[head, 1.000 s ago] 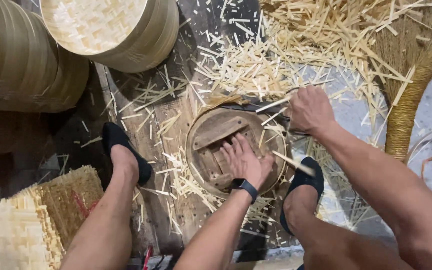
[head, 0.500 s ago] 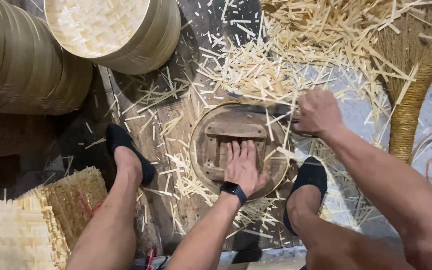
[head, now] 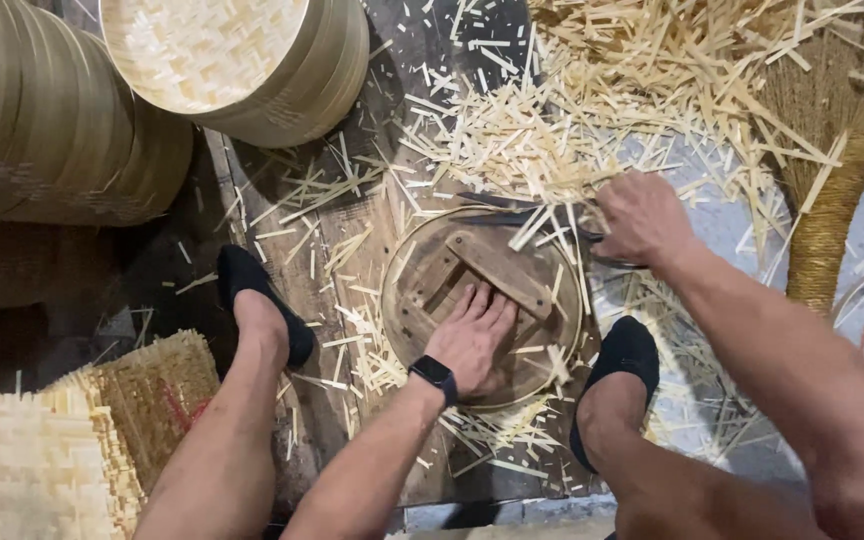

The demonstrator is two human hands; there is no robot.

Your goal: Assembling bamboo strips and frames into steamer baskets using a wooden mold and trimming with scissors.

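Observation:
A round bamboo frame (head: 397, 300) with a wooden crossbar (head: 500, 270) lies flat on a wooden board (head: 352, 440) between my feet. My left hand (head: 472, 342), with a black watch on the wrist, presses palm-down on the frame's near half, fingers spread toward the crossbar. At the frame's far right rim, my right hand (head: 642, 215) is closed on the handle of a dark knife (head: 512, 216). The blade lies along the far rim, partly under bamboo slivers.
Cut bamboo strips (head: 652, 100) litter the board and floor beyond. A woven-bottom bamboo basket (head: 242, 60) and stacked hoops (head: 42, 130) stand at the far left, woven mats (head: 42, 460) near left, a broom (head: 832, 210) right. My black-socked feet (head: 262, 300) (head: 620, 365) flank the frame.
The round frame has turned under my left hand: its crossbar went from level to slanting. My right hand has stayed at the far right rim with the knife.

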